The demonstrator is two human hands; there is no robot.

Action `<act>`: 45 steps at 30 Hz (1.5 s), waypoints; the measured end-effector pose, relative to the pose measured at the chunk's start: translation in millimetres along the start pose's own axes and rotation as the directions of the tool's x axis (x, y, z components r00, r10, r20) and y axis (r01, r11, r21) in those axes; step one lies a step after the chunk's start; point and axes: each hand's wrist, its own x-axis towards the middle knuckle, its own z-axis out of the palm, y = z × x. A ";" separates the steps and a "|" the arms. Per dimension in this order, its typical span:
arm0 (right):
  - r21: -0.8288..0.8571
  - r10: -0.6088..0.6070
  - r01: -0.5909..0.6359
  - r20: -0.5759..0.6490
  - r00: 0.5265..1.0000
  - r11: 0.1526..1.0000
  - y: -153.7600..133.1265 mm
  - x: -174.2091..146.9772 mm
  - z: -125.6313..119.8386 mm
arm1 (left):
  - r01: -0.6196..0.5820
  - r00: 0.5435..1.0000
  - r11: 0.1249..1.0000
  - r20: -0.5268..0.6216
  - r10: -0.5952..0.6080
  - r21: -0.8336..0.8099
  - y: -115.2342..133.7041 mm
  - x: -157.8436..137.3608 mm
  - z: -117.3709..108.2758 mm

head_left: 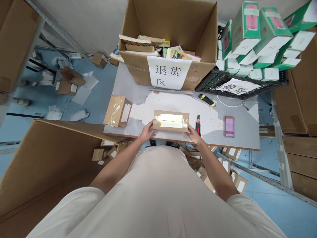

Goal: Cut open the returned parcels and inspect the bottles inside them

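A taped cardboard box (170,127) with a white label on top sits at the front of the table, between my two hands. My left hand (148,131) grips its left end, and my right hand (193,134) grips its right end; the fingertips are partly hidden by the box. Just right of it lies a red and black box cutter (198,125). A yellow and black box cutter (207,99) rests farther back. Another taped cardboard box (116,110) with a label on its side stands at the table's left edge.
At the back, a large open carton (138,71) holds books. Beside it, a black crate (210,81) is stacked with green and white boxes (247,31). A blurred pink object (229,126) lies on the right of the table (245,138). A big open carton (61,158) stands left.
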 end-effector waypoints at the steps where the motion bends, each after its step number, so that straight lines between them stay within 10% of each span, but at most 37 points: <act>1: -0.025 0.001 -0.001 -0.003 1.000 1.000 0.7 -0.1 2.4 | 0.007 1.000 0.999 0.024 -0.007 -0.035 -2.4 1.0 0.9; 18: -0.524 -0.005 -0.094 -0.184 0.983 0.847 -23.7 17.5 -6.2 | 0.096 0.992 0.869 -0.119 -0.043 0.486 40.3 33.1 -4.5; 26: -0.484 0.091 -0.202 -0.244 0.966 0.852 -15.7 37.6 4.8 | 0.199 0.977 0.847 -0.164 -0.135 0.492 27.5 73.6 0.8; 34: -0.288 0.024 -0.091 -0.226 0.974 0.953 17.6 2.6 -0.8 | 0.154 0.987 0.969 -0.083 -0.140 0.191 -3.1 21.3 -15.8; 45: -0.235 -0.013 -0.021 -0.146 0.989 0.972 22.0 -12.7 24.5 | -0.001 0.997 0.939 0.075 -0.027 0.343 -0.5 -4.5 -2.5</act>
